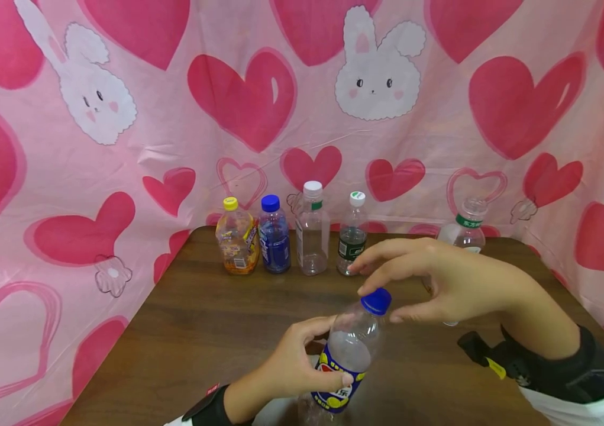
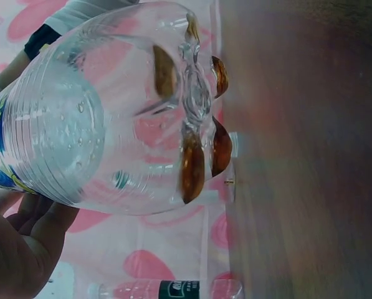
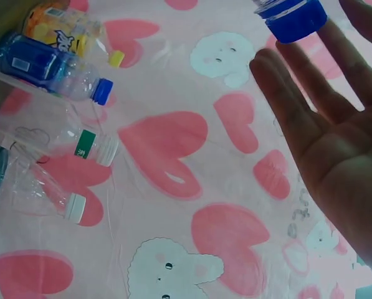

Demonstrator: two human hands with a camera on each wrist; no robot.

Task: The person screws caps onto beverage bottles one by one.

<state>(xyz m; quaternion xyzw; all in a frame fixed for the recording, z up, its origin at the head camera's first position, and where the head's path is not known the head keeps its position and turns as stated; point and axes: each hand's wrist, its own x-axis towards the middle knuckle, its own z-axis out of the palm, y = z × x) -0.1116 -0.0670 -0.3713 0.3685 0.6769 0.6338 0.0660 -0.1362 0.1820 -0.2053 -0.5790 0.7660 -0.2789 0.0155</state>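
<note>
My left hand [image 1: 296,361] grips a clear plastic soda bottle [image 1: 355,334] around its blue-and-yellow label, thumb across the front. The bottle leans, its blue cap [image 1: 376,300] up and toward the right. Brown liquid sits in the lobes of its base [image 2: 193,165], seen in the left wrist view. Over the cap hovers my right hand [image 1: 435,272], fingers extended on one side and thumb on the other. An index fingertip is right at the cap's edge. In the right wrist view the fingers [image 3: 313,84] are fairly straight below the blue cap.
Along the back of the brown table [image 1: 200,319] stand an orange-tinted bottle with yellow cap [image 1: 236,242], a blue bottle [image 1: 274,236], a clear white-capped bottle [image 1: 312,236] and a dark-labelled bottle [image 1: 352,239]. Another clear bottle [image 1: 469,228] is partly hidden behind my right hand. A heart-printed cloth [image 1: 312,118] hangs behind.
</note>
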